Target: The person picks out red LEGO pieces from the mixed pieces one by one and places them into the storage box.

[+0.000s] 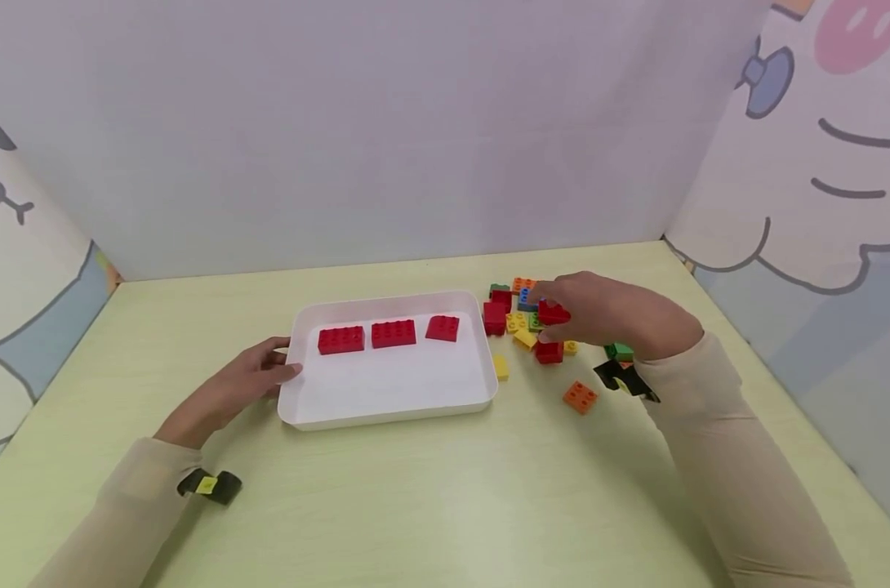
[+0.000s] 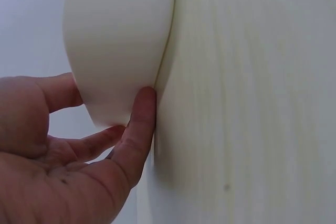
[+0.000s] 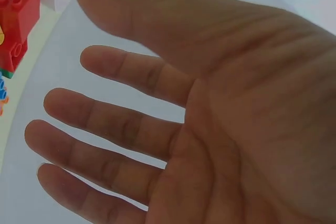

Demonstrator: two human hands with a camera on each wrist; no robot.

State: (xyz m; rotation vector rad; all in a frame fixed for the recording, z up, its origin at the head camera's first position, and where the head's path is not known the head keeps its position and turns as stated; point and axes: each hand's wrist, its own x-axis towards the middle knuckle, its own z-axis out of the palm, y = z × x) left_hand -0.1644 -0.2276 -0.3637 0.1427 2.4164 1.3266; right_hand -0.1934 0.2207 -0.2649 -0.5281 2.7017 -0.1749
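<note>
A white tray (image 1: 389, 388) holds three red toy building bricks in a row: a left one (image 1: 340, 340), a middle one (image 1: 393, 333) and a smaller right one (image 1: 442, 328). My left hand (image 1: 239, 385) grips the tray's left side, its thumb over the rim and fingers against the outer wall. In the right wrist view my right hand (image 3: 210, 108) has its fingers spread and nearly straight, nothing between them. It is over the pile of mixed bricks right of the tray. A red brick (image 1: 553, 314) shows between its thumb and fingers in the head view.
Close to the tray's right wall are another red brick (image 1: 494, 318) and a yellow brick (image 1: 500, 367). An orange brick (image 1: 580, 397) lies apart, nearer the front. A green brick (image 1: 619, 352) is beside the right wrist. A pale wall (image 1: 386, 163) stands behind the table.
</note>
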